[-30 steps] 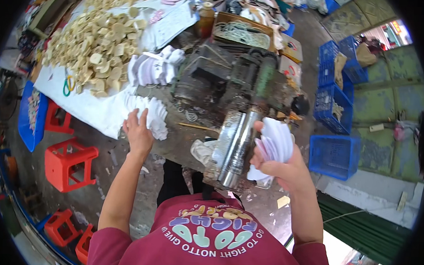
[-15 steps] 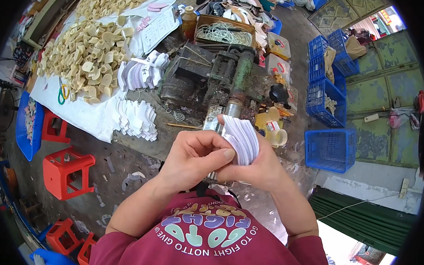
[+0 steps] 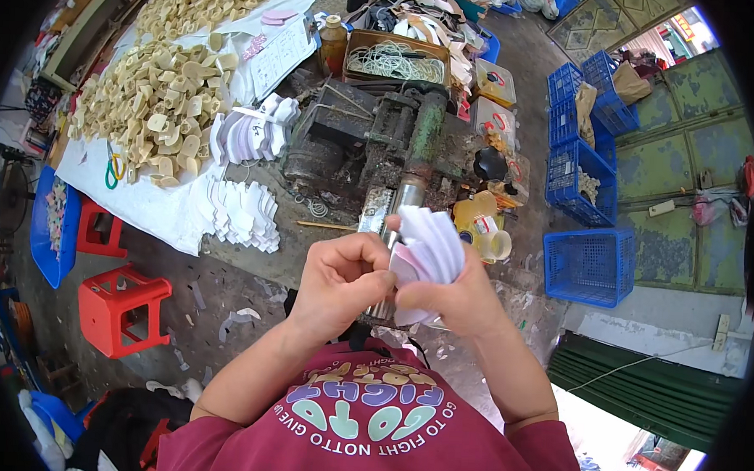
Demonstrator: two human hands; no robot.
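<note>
My right hand (image 3: 458,300) is closed around a stack of thin white curved pieces (image 3: 434,242), which look like sheet padding cut to shape. The stack is bent and fanned, and a pinkish-lilac face shows on its near left side. Thumb and finger pinched, my left hand (image 3: 341,278) is at the left edge of this stack. Just beyond both hands is a greasy green machine (image 3: 428,132) with a shiny metal shaft (image 3: 411,191). To its left lie more white cut pieces (image 3: 239,213) and a tied bundle of similar pieces (image 3: 251,133).
Beige curved pieces (image 3: 160,100) are heaped on a white sheet at the far left. A wooden stick (image 3: 325,225) lies on the bench. Red stools (image 3: 121,308) stand at left, blue crates (image 3: 588,266) at right. Dark cloth (image 3: 125,426) shows at the lower left.
The stack in my hands has fanned apart, exposing its pinkish-lilac face. My left hand has shifted slightly left. Dark cloth has come into view at the lower left, covering stools there.
</note>
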